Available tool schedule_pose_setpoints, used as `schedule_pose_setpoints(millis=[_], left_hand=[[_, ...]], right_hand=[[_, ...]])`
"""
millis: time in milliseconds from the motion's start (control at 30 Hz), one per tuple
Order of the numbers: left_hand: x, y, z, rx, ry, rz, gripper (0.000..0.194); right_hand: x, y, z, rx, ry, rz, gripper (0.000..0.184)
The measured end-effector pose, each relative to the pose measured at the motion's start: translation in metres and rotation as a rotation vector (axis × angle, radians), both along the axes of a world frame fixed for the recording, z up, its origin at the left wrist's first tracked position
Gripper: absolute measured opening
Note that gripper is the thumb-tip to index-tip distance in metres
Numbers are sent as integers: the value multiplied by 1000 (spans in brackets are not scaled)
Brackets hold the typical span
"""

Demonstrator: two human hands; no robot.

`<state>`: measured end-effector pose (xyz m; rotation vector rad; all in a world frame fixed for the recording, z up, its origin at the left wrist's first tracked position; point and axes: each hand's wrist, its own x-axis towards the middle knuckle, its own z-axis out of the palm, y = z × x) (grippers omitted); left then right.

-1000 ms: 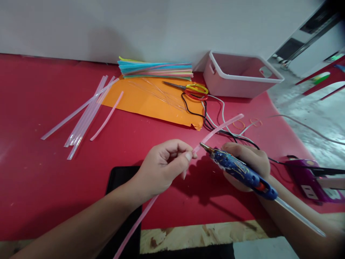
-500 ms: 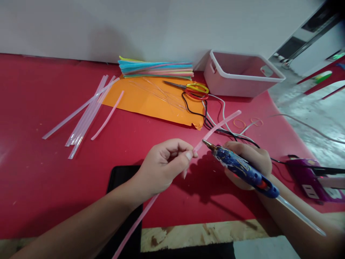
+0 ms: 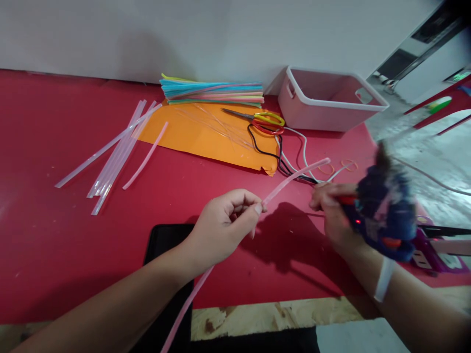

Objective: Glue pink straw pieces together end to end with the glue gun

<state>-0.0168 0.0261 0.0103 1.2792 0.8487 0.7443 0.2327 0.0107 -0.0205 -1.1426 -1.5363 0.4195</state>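
Note:
My left hand (image 3: 231, 223) pinches a long pink pipe cleaner (image 3: 294, 179) between thumb and fingers. One end of it sticks out to the upper right, while the rest runs under my wrist towards the lower edge. On the right, my right hand (image 3: 340, 215) is wrapped round the handle of a blue hot glue gun (image 3: 386, 211), blurred by motion. Its nozzle points up, apart from the pipe cleaner, and a clear glue stick (image 3: 384, 279) shows from its back end. A shorter pink pipe cleaner (image 3: 146, 156) lies on the table at the left.
Several clear glue sticks (image 3: 119, 157) lie at the left. Behind are an orange envelope (image 3: 206, 142), scissors (image 3: 267, 121), a bundle of coloured pipe cleaners (image 3: 211, 92) and a pink bin (image 3: 320, 115). A black tablet-like object (image 3: 167, 240) sits under my left forearm; a purple power strip (image 3: 423, 255) is at right.
My right hand has drawn the glue gun away to the right from the pipe cleaner and tipped its nozzle upward. My left hand stays nearly still, keeping its pinch.

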Motion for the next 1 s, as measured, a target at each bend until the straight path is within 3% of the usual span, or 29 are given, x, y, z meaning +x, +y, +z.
schedule_pose_setpoints(millis=[67,200,367,600,800,1000], left_hand=[[0,-1,-1,30,85,-11,14],[2,-1,-2,75,184,-77,16],[4,-2,-4,83,208,-124,18],[4,-3,-5,26,183,-119,21],[7,1,-6,-159,173,-133,19],[7,1,-5,-190,178,-147,14]], right_hand=[[-3,7,-2,18,221,-25,6],[-7,14,4,-50,477,72,35],[-11,8,5,-173,472,24,27],[-9,3,-7,-200,371,-2,20],[-12,2,-8,-203,284,-47,21],[-15,0,-6,-176,308,-38,24]])
